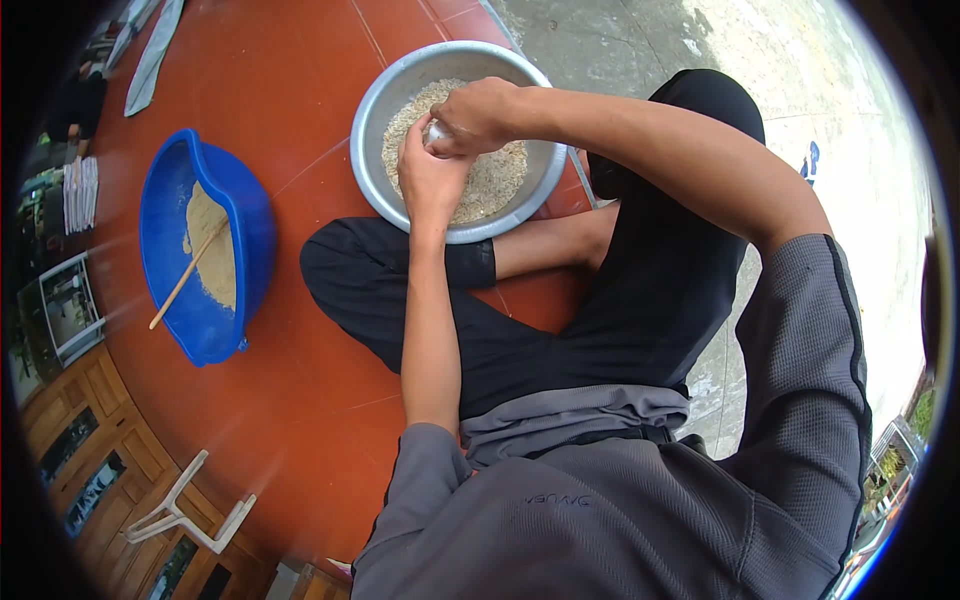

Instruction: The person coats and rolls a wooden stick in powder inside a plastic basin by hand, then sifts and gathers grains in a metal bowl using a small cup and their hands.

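Observation:
Both hands meet over a round metal basin (370,165) holding pale, coarse, grainy material (495,185). My left hand (433,178) comes up from below, its fingers closed around a small silvery-white object (436,131). From the right, my right hand (480,115) reaches over the rim and closes on the same object from above. Only a bit of the object shows between the fingers, so I cannot tell its kind. The basin stands on the floor in front of my crossed legs.
To the left on the red tiled floor (320,110) stands a blue plastic tub (258,225) with tan powder (212,250) and a wooden stick (188,272) leaning across it. A pale cloth (155,60) lies at upper left. Grey concrete (590,40) borders the tiles at right.

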`<move>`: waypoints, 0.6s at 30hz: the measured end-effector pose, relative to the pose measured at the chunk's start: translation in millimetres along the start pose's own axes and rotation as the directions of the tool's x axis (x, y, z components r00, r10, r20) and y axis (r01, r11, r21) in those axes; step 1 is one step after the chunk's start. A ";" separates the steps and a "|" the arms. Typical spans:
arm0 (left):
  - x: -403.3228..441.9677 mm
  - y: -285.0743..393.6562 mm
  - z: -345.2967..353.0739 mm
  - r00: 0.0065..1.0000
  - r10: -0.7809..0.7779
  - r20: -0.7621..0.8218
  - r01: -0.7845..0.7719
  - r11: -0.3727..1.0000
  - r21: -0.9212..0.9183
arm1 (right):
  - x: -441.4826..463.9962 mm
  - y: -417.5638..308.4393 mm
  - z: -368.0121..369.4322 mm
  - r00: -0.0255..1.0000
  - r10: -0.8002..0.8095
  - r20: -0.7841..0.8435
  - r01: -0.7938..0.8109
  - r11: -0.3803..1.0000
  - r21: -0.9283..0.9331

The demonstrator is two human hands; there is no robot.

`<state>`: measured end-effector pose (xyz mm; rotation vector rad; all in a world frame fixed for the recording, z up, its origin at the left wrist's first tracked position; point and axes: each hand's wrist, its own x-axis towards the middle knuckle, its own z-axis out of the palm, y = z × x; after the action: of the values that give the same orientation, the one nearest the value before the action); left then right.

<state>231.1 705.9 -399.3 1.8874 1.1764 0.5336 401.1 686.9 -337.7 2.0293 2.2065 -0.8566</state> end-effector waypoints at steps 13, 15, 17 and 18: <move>2.7 2.7 -0.9 0.999 -0.037 0.006 0.037 0.966 -0.257 | 7.2 0.6 -8.0 0.994 0.099 -0.040 -0.096 0.994 0.058; 7.4 -2.5 0.2 0.999 -0.021 -0.044 0.002 0.918 -0.396 | 15.0 4.1 -6.1 0.991 0.112 -0.071 -0.104 0.989 0.103; 10.5 -8.1 -1.6 0.998 -0.016 -0.058 -0.015 0.863 -0.504 | 20.9 8.7 -8.4 0.992 0.094 -0.089 -0.078 0.983 0.167; 11.6 -11.0 -2.6 0.998 -0.047 -0.053 0.013 0.854 -0.520 | 23.6 11.8 -10.1 0.993 0.070 -0.092 -0.050 0.977 0.210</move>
<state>228.9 719.6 -407.7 1.3904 0.9733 0.8101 411.9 712.6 -342.4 2.2642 2.1733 -1.0417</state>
